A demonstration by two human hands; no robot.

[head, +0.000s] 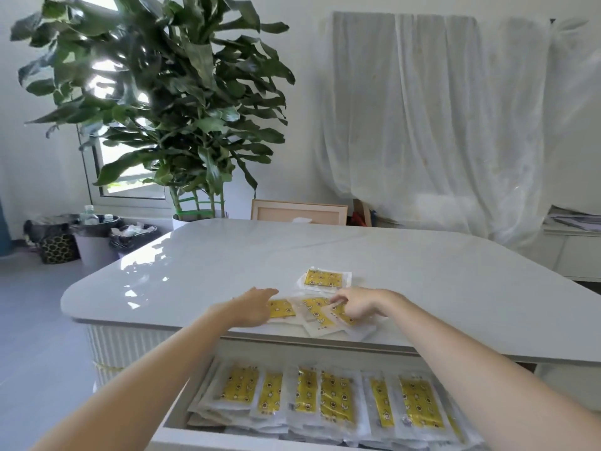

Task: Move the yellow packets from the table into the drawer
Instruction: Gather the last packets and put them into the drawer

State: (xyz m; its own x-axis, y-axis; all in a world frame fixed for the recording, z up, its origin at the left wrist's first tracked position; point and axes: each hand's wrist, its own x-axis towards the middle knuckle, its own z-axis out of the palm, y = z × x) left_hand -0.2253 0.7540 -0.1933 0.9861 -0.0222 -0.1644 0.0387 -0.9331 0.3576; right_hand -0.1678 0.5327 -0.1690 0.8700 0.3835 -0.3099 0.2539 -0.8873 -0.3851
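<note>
A: How far along is the job?

B: Well along, by the look of it. The drawer (182, 431) stands open below the table (455, 304) edge, and a full row of yellow packets in the drawer (335, 395) already lies there, overlapping side by side.

A: What is left on top?

B: A small loose cluster of packets (313, 309) sits between the two hands, near the table's front edge. One more, the far packet (324, 278), lies just beyond the right hand's fingertips, apart from the cluster.

A: What are the hands doing?

B: The left hand (252, 307) lies flat with fingers stretched out, its fingertips touching the left packet (282, 308) of the cluster; it grips nothing. The right hand (356, 304) has its fingers curled narrow on the right-side packet (341, 315), seemingly pinching its edge, though whether it is lifted cannot be told.

A: So what remains?

B: Probably a handful of packets: gather those under the hands, fetch the far one, and drop them into the drawer straight below.
</note>
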